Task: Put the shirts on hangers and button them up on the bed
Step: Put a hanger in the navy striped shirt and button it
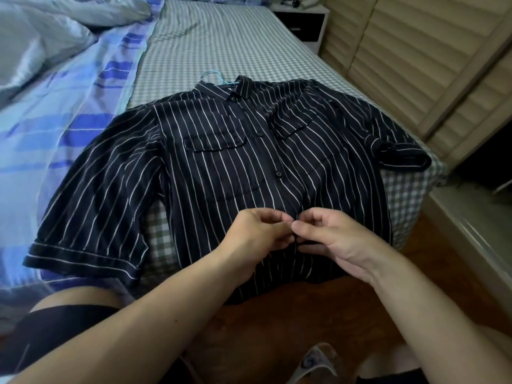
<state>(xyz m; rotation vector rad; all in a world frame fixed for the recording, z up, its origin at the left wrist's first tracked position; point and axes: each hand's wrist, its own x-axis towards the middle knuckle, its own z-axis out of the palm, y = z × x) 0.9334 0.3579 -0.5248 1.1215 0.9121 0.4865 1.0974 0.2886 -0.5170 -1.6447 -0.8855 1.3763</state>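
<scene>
Buttoning nears the hem: left hand and right hand pinch the placket of a striped shirt lying on the checked bed. Buttons above look fastened; a blue hanger hook shows at 12 o'clock of the collar. Other shirts are unseen.

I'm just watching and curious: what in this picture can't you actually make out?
- Head view: the button being worked is hidden between the left hand and right hand.
- The hanger shows only its blue hook; the striped shirt covers the rest.
- The shirt's hem is hidden behind the forearms.
- Things on the nightstand are cut off by the top edge.
</scene>
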